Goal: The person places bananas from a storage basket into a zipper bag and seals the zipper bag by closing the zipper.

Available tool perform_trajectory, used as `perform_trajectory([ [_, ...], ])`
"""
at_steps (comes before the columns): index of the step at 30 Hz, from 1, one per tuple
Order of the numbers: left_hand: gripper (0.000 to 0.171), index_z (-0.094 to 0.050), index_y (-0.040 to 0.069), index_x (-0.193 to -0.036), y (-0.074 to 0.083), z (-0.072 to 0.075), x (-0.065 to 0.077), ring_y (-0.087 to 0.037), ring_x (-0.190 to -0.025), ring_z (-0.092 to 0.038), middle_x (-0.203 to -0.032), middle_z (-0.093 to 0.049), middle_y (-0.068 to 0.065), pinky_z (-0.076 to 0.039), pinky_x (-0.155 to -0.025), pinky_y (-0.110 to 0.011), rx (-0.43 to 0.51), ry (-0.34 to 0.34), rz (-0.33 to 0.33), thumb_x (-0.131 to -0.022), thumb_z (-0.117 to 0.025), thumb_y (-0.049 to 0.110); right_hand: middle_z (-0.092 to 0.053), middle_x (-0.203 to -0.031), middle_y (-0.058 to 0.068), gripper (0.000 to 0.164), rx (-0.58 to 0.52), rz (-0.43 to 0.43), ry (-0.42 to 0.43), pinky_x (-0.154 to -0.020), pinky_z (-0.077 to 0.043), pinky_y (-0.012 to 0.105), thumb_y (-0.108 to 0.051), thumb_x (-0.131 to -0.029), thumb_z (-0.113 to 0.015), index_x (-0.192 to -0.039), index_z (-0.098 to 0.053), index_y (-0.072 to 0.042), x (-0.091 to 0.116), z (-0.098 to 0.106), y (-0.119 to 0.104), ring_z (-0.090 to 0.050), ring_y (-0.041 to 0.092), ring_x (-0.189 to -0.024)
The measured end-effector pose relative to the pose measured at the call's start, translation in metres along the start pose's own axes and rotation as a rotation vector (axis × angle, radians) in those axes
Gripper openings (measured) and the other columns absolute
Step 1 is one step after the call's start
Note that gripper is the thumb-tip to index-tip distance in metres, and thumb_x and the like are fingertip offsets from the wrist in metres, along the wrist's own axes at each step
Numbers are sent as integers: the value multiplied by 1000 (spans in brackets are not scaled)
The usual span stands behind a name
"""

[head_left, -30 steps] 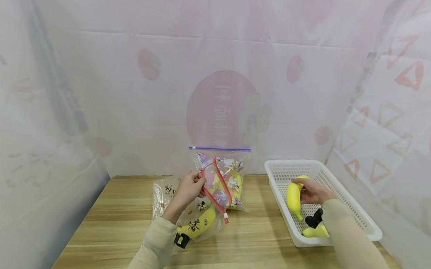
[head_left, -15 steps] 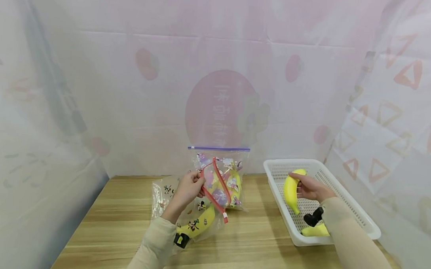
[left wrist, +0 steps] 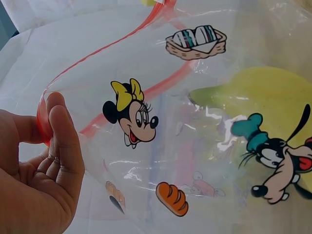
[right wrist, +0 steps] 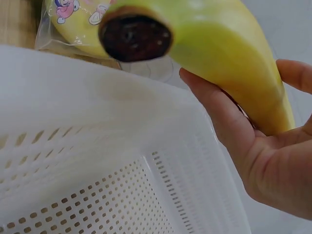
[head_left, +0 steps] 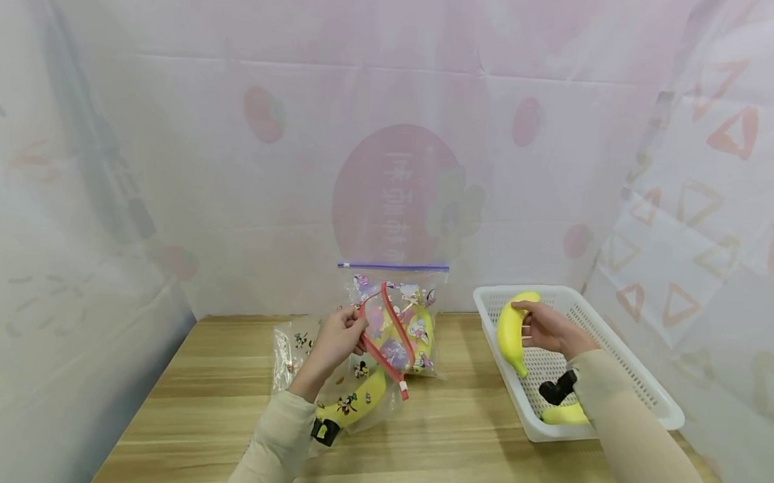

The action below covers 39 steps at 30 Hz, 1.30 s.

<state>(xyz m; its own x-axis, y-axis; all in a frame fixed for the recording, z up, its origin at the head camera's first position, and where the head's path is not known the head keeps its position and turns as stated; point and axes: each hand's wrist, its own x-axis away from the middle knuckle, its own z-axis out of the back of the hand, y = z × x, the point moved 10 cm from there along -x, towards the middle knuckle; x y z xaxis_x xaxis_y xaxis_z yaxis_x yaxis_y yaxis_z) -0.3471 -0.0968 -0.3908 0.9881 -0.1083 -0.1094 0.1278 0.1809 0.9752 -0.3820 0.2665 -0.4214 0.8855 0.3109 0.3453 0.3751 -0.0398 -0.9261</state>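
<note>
My left hand (head_left: 337, 341) pinches the red rim of a clear zip bag (left wrist: 146, 204) printed with cartoon figures, whose mouth gapes. Inside that bag lies one yellow banana (head_left: 365, 401). Over the left side of the white basket, my right hand (head_left: 550, 328) grips another banana (head_left: 512, 334) between thumb and fingers. In the right wrist view, the dark end of this gripped banana (right wrist: 229, 53) points toward the camera, above the basket rim. A further banana (head_left: 565, 414) lies in the basket near its front, partly hidden by the right forearm.
Behind the red-rimmed bag, a second zip bag with a purple closure (head_left: 394, 267) leans at the back wall, with yellow fruit inside. The white perforated basket (head_left: 665, 415) stands at the right of the wooden table (head_left: 456, 450). Printed cloth walls surround the table on three sides.
My right hand has lifted the banana and carried it leftward toward the basket's left rim. My left hand keeps its pinch on the bag with hardly any movement.
</note>
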Motion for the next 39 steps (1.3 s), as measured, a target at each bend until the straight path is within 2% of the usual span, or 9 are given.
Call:
perform_trajectory([
  [6, 15, -55, -1, -83, 0, 1, 1, -27, -57, -62, -66, -60, -12, -55, -59, -45, 2, 2, 2, -93, -51, 10, -65, -80, 4, 27, 12, 34, -25, -68, -53, 36, -24, -102, -40, -93, -57, -6, 0, -18, -9, -63, 16, -73],
  [12, 15, -54, 0, -82, 0, 2, 1, -24, -55, -61, -65, -60, -11, -55, -54, -37, 3, 1, -5, -93, -51, 9, -58, -91, 8, 22, 63, 69, -14, -71, -53, 38, -24, -102, -40, -105, -46, -2, 2, -35, -17, -61, 18, -77],
  [15, 15, -55, 1, -82, 0, 2, 1, -22, -54, -60, -65, -60, -11, -54, -53, -35, 7, 3, -2, -93, -51, 10, -57, -93, 9, 23, 88, 87, -2, -71, -53, 38, -24, -102, -41, -107, -46, -2, 2, -40, -19, -60, 17, -76],
  [26, 15, -55, -2, -85, 2, 2, 3, -23, -54, -60, -64, -60, -11, -55, -56, -39, 17, 4, -4, -94, -52, 8, -58, -89, 9, 25, 85, 97, 34, -66, -53, 36, -23, -101, -44, -106, -47, 0, -2, -64, -21, -60, 17, -74],
  [34, 16, -56, -5, -90, 1, 3, 4, -20, -54, -59, -65, -60, -10, -55, -57, -39, 34, -1, 14, -95, -53, 10, -59, -87, 9, 24, 49, 106, -23, -66, -53, 36, -23, -102, -42, -102, -49, 0, -7, -87, -20, -62, 20, -77],
  [37, 14, -55, -5, -87, 15, 4, 12, -21, -54, -60, -65, -60, -11, -55, -59, -42, 22, -2, 4, -94, -51, 6, -59, -88, 9, 25, 31, 113, -40, -67, -53, 36, -23, -102, -41, -104, -49, 0, -9, -97, -19, -62, 19, -78],
  [39, 13, -55, -4, -85, 17, 3, 13, -22, -54, -60, -65, -60, -12, -55, -60, -43, 18, -4, 1, -94, -51, 4, -59, -90, 9, 26, 10, 119, -42, -69, -53, 37, -24, -102, -41, -106, -48, 2, -10, -102, -19, -62, 19, -80],
])
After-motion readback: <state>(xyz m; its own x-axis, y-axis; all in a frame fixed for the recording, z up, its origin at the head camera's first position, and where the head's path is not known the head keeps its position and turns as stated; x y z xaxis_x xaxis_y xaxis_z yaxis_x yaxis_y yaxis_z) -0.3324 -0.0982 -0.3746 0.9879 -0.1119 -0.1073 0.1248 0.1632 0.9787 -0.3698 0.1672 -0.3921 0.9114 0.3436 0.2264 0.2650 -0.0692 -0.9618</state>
